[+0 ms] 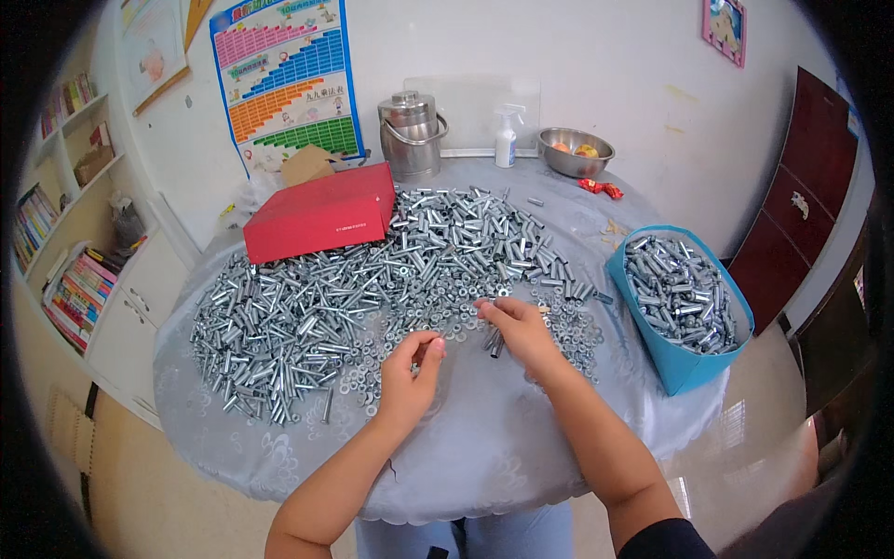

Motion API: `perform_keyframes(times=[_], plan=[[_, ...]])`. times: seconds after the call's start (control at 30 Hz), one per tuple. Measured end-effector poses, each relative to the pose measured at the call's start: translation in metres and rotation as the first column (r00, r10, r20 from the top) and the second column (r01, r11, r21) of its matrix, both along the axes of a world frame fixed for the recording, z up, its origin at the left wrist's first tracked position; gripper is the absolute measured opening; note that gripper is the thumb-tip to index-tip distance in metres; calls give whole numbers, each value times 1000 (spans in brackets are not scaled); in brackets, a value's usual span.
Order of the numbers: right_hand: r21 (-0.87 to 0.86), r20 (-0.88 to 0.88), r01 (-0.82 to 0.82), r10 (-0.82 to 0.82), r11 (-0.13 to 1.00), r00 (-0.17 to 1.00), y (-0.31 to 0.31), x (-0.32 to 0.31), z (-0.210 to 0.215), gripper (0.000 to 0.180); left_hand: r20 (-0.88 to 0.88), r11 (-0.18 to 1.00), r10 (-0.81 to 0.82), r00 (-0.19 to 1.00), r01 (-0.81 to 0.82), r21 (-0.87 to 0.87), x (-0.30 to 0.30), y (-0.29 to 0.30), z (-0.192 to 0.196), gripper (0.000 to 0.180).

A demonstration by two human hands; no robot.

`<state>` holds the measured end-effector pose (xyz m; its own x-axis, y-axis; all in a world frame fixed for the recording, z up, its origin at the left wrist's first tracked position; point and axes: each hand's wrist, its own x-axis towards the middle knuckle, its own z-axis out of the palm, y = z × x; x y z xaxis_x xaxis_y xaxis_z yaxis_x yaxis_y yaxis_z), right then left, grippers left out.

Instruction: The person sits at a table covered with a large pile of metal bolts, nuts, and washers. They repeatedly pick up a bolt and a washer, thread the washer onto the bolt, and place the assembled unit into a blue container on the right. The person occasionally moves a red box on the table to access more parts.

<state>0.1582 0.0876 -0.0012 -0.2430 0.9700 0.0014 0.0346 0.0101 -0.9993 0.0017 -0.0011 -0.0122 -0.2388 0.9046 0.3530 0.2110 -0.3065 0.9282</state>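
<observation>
My left hand is closed in a pinch above the near side of the heap; whatever lies between its fingertips is too small to make out. To its right, my right hand is also closed, thumb against forefinger, over the nuts, and its grip hides what it holds. Just below that palm show a few dark metal sleeves. Silver bolts are heaped on the left, metal sleeves toward the back. Between them lie small nuts. Flat washers spread beside my right hand.
A teal bin full of metal anchor bolts stands at the right. The red box rests at the heap's back left. Behind are a steel pot, a white spray bottle and a steel bowl of fruit. A grey cloth covers the table.
</observation>
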Motion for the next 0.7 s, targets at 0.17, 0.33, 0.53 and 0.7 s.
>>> perform_keyframes(times=[0.17,0.33,0.53,0.7], plan=[[-111,-36,-86,82,990,996,-14,3,27,30,155,990,-107,982,119,-71,1,-2,0,17],[24,-32,-99,100,995,994,-7,4,13,22,218,990,-107,970,123,-63,2,-2,-1,19],[674,444,-296,-51,676,894,-21,4,25,20,80,1000,3,997,-1,-28,-8,2,1,17],[709,458,-347,-26,614,889,-23,3,30,21,-97,997,71,993,-66,46,-10,2,3,13]])
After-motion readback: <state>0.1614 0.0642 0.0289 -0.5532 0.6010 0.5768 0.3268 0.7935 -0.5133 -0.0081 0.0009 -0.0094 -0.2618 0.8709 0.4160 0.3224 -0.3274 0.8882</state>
